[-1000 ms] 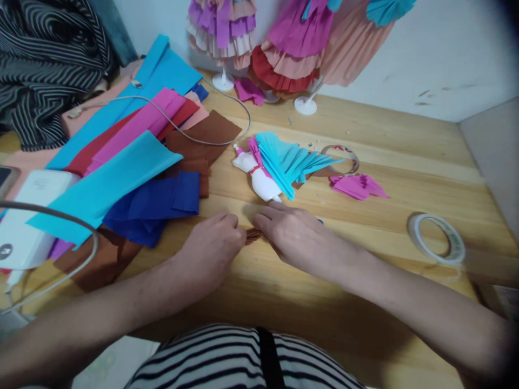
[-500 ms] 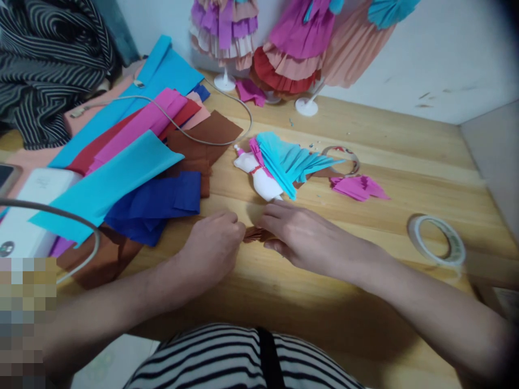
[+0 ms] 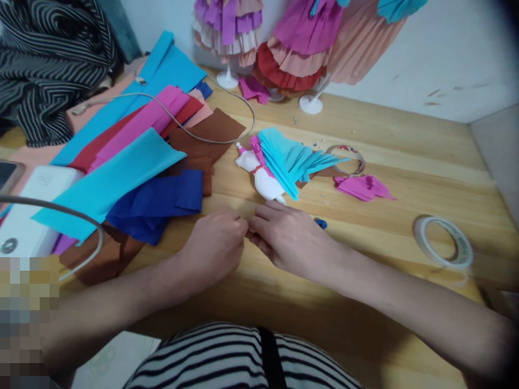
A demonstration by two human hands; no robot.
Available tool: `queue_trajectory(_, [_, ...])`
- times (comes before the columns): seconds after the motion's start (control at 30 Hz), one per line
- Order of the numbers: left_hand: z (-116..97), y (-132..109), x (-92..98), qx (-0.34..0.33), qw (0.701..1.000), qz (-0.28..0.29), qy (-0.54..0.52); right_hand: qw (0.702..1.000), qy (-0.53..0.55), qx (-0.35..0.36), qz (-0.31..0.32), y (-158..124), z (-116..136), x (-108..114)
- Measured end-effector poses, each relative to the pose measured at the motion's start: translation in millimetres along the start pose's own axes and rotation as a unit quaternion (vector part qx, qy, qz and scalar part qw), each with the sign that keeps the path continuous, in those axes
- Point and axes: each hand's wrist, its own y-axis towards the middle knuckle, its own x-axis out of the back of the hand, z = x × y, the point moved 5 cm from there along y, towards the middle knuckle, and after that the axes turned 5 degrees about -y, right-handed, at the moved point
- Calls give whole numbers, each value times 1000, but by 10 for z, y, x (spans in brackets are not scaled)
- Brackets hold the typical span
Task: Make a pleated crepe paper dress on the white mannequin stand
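My left hand [image 3: 219, 237] is closed, its fingertips pinching at the front of the table. My right hand [image 3: 284, 232] meets it there, fingers bent and pressed together. Between them is a piece of brown pleated crepe paper, now almost wholly hidden by the fingers. Just beyond my right hand lies a small white figure [image 3: 267, 183] with a pink collar and a red band. A fan of light blue pleated crepe paper [image 3: 287, 156] covers its back. A small dark blue object [image 3: 320, 223] shows behind my right hand.
Crepe paper sheets, light blue [image 3: 117, 183] and dark blue [image 3: 162, 200] among them, pile up at left beside a white power bank [image 3: 40, 210] and cable. At right lie a tape roll [image 3: 444, 243] and pink paper scrap [image 3: 365, 187]. Paper dresses on stands [image 3: 311, 104] line the wall.
My right hand has moved left against my left hand, covering the brown pleated paper that showed between them. The small dark blue object has come into sight. The view has shifted slightly.
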Motion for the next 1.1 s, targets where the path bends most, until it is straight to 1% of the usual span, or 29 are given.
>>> queue_trajectory(0.17, [3,10,56,10,999,0,-46,1000,26,8,-14,-30,-65,40])
queue_trajectory(0.27, [-11,1,83,3,998,2,-56,999,24,8,-22,-39,-94,53])
queue_trajectory(0.43, [-51,-15,86,-26,1000,-8,-1,1000,-6,3,-29,-52,-120,70])
queue_trajectory(0.53, [-34,-14,62,-30,999,-10,13,999,-1,10,-41,-60,-148,122])
queue_trajectory(0.6, [-15,-11,72,-35,999,-33,6,999,9,17,-49,-85,-197,182])
queue_trajectory(0.63, [-11,-10,92,-43,997,-57,-3,998,14,15,-56,-109,-236,222])
queue_trajectory(0.7, [-9,-15,158,-67,990,-119,-33,995,32,-1,-98,-185,-339,330])
queue_trajectory(0.73, [-11,-20,198,-82,983,-152,-56,990,49,-16,-134,-236,-398,394])
queue_trajectory(0.8, [-12,-33,283,-106,964,-210,-123,969,109,-54,-216,-352,-518,500])
queue_trajectory(0.83, [-8,-37,320,-112,952,-230,-167,954,151,-80,-247,-404,-577,523])
queue_trajectory(0.87, [1,-35,345,-109,941,-238,-217,937,202,-109,-264,-444,-632,517])
queue_trajectory(0.9, [16,-27,355,-96,928,-234,-275,917,260,-136,-271,-469,-676,489])
queue_trajectory(0.93, [38,-12,344,-71,913,-215,-341,895,324,-155,-266,-477,-703,444])
queue_trajectory(0.97, [61,5,308,-36,891,-184,-413,870,389,-163,-256,-471,-711,392])
queue_trajectory(1.0, [81,22,250,2,861,-142,-489,844,450,-163,-242,-455,-703,341])
queue_trajectory(1.07, [91,41,102,73,774,-50,-627,799,546,-145,-204,-404,-651,264])
queue_trajectory(1.1, [85,46,42,93,732,-19,-675,783,579,-131,-184,-377,-616,241])
